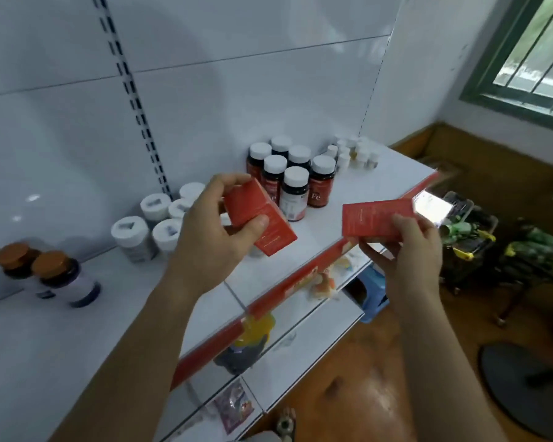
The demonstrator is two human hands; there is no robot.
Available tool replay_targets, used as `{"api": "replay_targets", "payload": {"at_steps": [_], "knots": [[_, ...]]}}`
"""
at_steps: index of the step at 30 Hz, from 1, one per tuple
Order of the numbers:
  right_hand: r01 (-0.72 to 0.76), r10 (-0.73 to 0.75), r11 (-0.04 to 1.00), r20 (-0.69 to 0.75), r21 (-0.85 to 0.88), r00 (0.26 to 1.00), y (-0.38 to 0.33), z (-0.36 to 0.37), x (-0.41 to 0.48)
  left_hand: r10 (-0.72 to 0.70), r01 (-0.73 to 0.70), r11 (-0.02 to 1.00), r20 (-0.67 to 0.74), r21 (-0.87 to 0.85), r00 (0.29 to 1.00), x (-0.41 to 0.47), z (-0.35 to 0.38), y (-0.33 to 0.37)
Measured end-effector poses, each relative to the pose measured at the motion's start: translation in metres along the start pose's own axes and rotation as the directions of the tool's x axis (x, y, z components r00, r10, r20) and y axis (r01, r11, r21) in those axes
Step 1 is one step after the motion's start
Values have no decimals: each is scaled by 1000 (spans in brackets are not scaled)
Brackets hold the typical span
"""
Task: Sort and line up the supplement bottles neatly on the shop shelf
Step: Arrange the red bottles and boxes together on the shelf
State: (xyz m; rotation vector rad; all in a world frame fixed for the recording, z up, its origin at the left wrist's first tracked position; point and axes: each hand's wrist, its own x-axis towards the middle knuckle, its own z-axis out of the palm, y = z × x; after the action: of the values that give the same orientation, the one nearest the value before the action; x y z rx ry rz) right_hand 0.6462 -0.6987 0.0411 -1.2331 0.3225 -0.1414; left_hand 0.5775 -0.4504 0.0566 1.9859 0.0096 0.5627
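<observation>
Spanning the view from lower left to the far right corner, the shelf (361, 189) is a smooth, glossy white board with a red strip (300, 280) along its front edge and a white back panel (237, 90) behind it. Four groups stand on it, all upright:

- The dark bottles (296, 193) are round and shiny with white screw caps and red labels. They sit in a tight cluster toward the back edge.
- The white tubs (131, 237) are squat, matt plastic, left of that cluster and also near the back.
- The amber-capped bottles (58, 275) stand as a pair at the far left.
- The small white-capped bottles (355, 153) are huddled in the back right corner.

Two thin red cartons with flat faces and sharp edges are held in the air:

- The left red box (253, 207) is above the shelf, just in front of the dark bottles. Its long axis slants from back left down to front right.
- The right red box (374, 218) hangs over the front edge, with its long axis roughly along that edge.

The left grip (214, 224) is curled round its box, with the thumb on the near face and the fingers over the top end. The right grip (409, 247) pinches its box from below at the right end.

The bare stretch of shelf in front of and right of the dark bottles looks like the likely landing spot. The left grip is the nearer one, already over the board. Its box would probably need turning upright and square to the front edge, and light card like this could tip or nudge the bottles behind it
</observation>
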Motion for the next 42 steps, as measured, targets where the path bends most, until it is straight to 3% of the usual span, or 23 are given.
{"api": "replay_targets", "payload": {"at_steps": [4,8,12,14,17,20,22,24,27,29,34,38,42], "knots": [[88,-40,955,171,-285,985,9,13,71,61,-100,966,170,236,984,52,64,-17],[311,-86,766,390,-563,917,13,15,129,-19,-107,923,321,370,947,100,91,-34],[411,19,653,556,-636,831,22,28,181,-61,-219,818,458,532,887,127,98,-42],[465,99,627,656,-625,749,26,35,202,-92,-249,746,466,618,880,128,101,-39],[512,126,635,731,-579,671,22,40,229,-139,-147,769,388,622,911,129,100,-30],[487,100,695,742,-529,663,13,37,270,-98,-43,777,189,628,977,146,106,-15],[543,25,645,725,-537,688,8,34,307,-68,26,757,39,652,997,166,120,-5],[598,-56,551,689,-582,723,5,29,350,-85,66,720,-6,691,996,189,148,9],[573,-100,530,624,-625,775,2,21,408,-192,54,689,111,722,975,237,210,22],[543,-69,544,611,-639,789,4,19,436,-312,67,608,161,791,936,271,257,14],[546,80,566,700,-618,710,15,26,468,-568,260,395,12,881,823,316,322,-34],[579,87,576,747,-577,659,17,27,476,-597,370,355,-97,858,797,320,335,-56],[575,55,599,745,-557,665,13,26,479,-571,410,381,-138,829,809,317,331,-45]]}}
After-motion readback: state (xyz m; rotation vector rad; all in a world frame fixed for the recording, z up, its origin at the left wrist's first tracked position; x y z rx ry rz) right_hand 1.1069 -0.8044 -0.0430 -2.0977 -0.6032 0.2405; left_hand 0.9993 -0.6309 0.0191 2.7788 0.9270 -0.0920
